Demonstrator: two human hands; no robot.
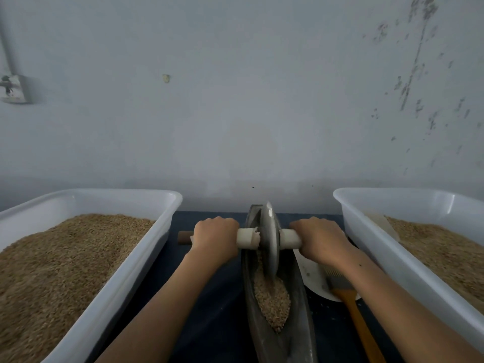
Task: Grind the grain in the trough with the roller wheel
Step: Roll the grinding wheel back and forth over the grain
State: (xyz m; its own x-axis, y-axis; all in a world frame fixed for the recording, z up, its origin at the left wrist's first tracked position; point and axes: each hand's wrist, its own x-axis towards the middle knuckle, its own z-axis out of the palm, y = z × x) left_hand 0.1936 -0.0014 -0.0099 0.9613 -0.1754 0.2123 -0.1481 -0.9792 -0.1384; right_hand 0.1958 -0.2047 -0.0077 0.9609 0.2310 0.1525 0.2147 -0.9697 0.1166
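Both fists wrapped tight on the axle, left hand (215, 235) and right hand (320, 238); roller wheel (269, 239) stands upright in the trough (296, 305), which runs lengthwise away from me toward the wall; axle lies crosswise.

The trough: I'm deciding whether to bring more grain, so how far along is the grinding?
Done: the trough is loaded. In hand: left hand and right hand grip the roller wheel axle, wheel at the far end. Left: the grain near you looks mostly whole, so much remains.
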